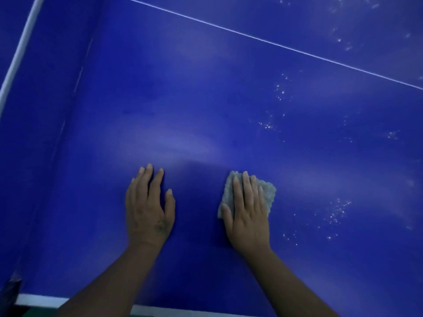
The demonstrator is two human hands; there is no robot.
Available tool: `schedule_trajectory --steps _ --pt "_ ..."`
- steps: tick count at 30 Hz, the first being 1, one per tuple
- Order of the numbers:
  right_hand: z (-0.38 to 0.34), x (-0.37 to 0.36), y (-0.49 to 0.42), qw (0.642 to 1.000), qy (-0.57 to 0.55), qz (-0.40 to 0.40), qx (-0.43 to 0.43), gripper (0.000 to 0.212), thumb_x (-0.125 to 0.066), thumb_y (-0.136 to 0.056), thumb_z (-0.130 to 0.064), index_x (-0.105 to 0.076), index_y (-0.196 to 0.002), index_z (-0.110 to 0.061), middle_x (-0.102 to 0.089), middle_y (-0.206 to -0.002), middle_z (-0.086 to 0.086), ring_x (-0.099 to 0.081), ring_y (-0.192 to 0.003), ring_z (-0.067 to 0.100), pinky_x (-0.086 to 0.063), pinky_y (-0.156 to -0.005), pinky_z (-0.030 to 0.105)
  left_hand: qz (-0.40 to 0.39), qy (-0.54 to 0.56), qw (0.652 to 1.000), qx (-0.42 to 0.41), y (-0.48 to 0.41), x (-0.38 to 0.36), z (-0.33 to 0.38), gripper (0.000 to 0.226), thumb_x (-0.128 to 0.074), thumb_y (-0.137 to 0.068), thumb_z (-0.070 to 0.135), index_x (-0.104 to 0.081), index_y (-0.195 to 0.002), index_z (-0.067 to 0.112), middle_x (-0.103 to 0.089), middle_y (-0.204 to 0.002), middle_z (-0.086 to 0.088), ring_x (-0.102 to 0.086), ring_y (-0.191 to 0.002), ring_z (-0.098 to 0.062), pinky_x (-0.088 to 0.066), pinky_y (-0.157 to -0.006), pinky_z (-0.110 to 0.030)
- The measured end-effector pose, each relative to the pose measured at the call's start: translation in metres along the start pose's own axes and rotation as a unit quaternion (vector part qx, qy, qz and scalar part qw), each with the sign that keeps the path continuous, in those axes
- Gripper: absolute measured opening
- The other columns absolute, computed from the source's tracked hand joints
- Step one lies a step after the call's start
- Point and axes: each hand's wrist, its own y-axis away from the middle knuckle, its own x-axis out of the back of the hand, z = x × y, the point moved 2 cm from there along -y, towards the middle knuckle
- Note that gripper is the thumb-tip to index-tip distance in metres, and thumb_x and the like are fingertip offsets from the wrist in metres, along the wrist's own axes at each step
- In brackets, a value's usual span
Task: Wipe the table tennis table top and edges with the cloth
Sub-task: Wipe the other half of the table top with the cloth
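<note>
Presently on record, three entries.

1. Cloth (pixel 268 191): grey and rumpled. It lies flat on the blue desk (pixel 206 99), toward the near edge and well right of the near-left corner. The right hand (pixel 248 216) presses it palm down, fingers (pixel 246 186) straight and close together, probably to spread pressure across the rag for a wiping stroke.
2. Left hand (pixel 148 209): palm flat on bare desk, beside the cloth but apart from it. Its fingers are straight, slightly spread and hold nothing, likely a brace while leaning in. Both forearms reach forward over the near edge.
3. White specks (pixel 338 211): scattered toward the right side, seemingly unwiped.
</note>
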Motion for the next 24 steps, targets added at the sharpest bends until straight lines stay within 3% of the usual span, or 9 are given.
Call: schedule_trajectory --steps 3,6,10,12,15,18,24 --pt "-0.027 -0.006 -0.05 1.0 -0.003 0.005 0.025 0.07 -0.045 -0.112 -0.042 -0.023 -0.169 -0.009 -0.015 -0.178 0.013 -0.009 -0.166 0.033 -0.02 -0.132 0.055 0.034 0.014 0.999 0.037 -0.033 0.001 0.013 0.039 -0.058 -0.103 0.023 -0.066 -0.135 0.004 -0.059 -0.14 -0.018 -0.054 -0.128 -0.041 -0.045 -0.109 -0.055" --pt "-0.051 -0.013 -0.126 0.996 -0.033 0.015 0.082 0.07 -0.046 -0.11 -0.044 -0.026 -0.168 -0.01 -0.019 -0.177 0.013 -0.013 -0.165 0.032 -0.016 -0.133 0.051 0.059 0.021 0.998 0.019 -0.075 -0.006 0.032 0.031 -0.058 -0.104 0.02 -0.066 -0.13 0.005 -0.058 -0.136 -0.018 -0.055 -0.123 -0.039 -0.046 -0.107 -0.053" --pt "-0.024 -0.003 -0.187 0.992 -0.02 0.023 0.122 0.068 -0.045 -0.111 -0.05 -0.031 -0.167 -0.013 -0.024 -0.176 0.008 -0.017 -0.165 0.028 -0.014 -0.134 0.045 0.086 0.011 0.996 -0.007 -0.13 -0.025 0.07 0.028 -0.059 -0.103 0.015 -0.066 -0.128 0.003 -0.06 -0.142 -0.019 -0.056 -0.13 -0.038 -0.044 -0.111 -0.049" --pt "0.007 0.005 -0.185 0.992 -0.004 0.03 0.125 0.068 -0.044 -0.111 -0.051 -0.031 -0.167 -0.015 -0.024 -0.176 0.006 -0.017 -0.165 0.026 -0.013 -0.135 0.045 0.062 0.011 0.998 -0.003 -0.152 -0.039 0.094 0.037 -0.054 -0.106 0.02 -0.063 -0.137 0.002 -0.055 -0.153 -0.019 -0.051 -0.143 -0.038 -0.038 -0.121 -0.05" --pt "0.065 0.02 -0.16 0.997 0.02 0.026 0.063 0.069 -0.041 -0.112 -0.053 -0.024 -0.17 -0.02 -0.018 -0.178 0.0 -0.01 -0.166 0.022 -0.008 -0.135 0.045 0.017 -0.033 0.999 0.0 -0.161 -0.059 0.113 0.056 -0.04 -0.113 0.035 -0.045 -0.16 0.005 -0.033 -0.173 -0.015 -0.024 -0.164 -0.033 -0.015 -0.134 -0.05" --pt "0.102 0.028 -0.134 1.0 0.027 0.008 0.005 0.07 -0.04 -0.112 -0.051 -0.021 -0.17 -0.018 -0.015 -0.179 0.001 -0.005 -0.167 0.023 -0.015 -0.133 0.056 0.028 -0.06 0.998 -0.007 -0.162 -0.066 0.109 0.057 -0.036 -0.114 0.037 -0.041 -0.163 0.008 -0.03 -0.175 -0.015 -0.02 -0.165 -0.033 -0.012 -0.135 -0.051" --pt "0.055 0.016 -0.169 1.0 0.011 0.021 0.007 0.069 -0.039 -0.111 -0.048 -0.026 -0.169 -0.012 -0.018 -0.178 0.008 -0.01 -0.166 0.03 -0.014 -0.132 0.058 0.03 -0.054 0.998 -0.008 -0.164 -0.069 0.112 0.054 -0.042 -0.112 0.026 -0.045 -0.162 0.005 -0.032 -0.174 -0.017 -0.023 -0.164 -0.036 -0.015 -0.135 -0.053"
